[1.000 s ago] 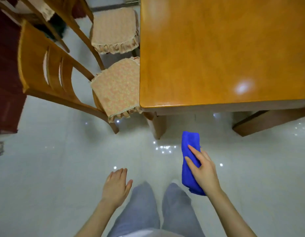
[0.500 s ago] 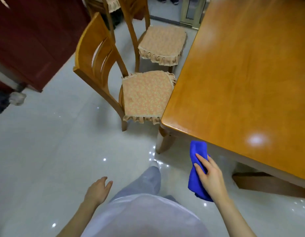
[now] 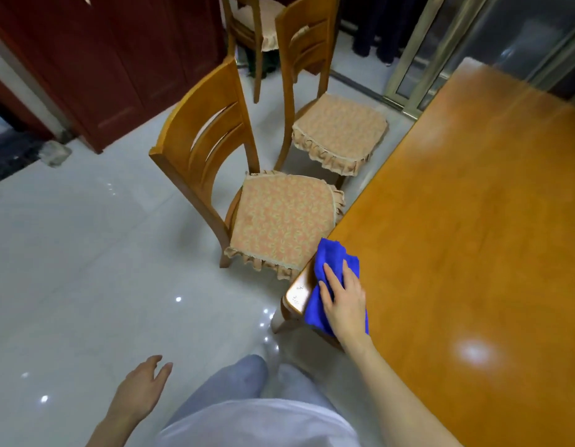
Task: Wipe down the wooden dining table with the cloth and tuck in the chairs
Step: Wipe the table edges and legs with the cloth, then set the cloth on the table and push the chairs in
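At the near corner of the counter (image 3: 473,221), we press the blue cloth (image 3: 333,259) down with our right hand (image 3: 346,301), and the cloth drapes a little over the rounded edge. That looks like a sensible place to begin, since a stroke from the corner can run along the whole top. The fingers (image 3: 331,280) lie straight and slightly spread over the cloth, pushing on it rather than gripping it, so the palm carries the pressure. The right arm reaches forward from low in the view, with the wrist close to the counter edge. Our left hand (image 3: 141,391) hangs at our side above the floor (image 3: 86,269), its fingers relaxed and a little apart, holding nothing. It is probably kept free for the chairs. The near chair (image 3: 279,227) stands with its seat cushion just beside the counter edge, turned at an angle, and the far chair (image 3: 339,127) sits further along the same side. Neither is tucked under yet. A third chair (image 3: 247,24) stands well apart at the back. We judge the wiping to be only starting.
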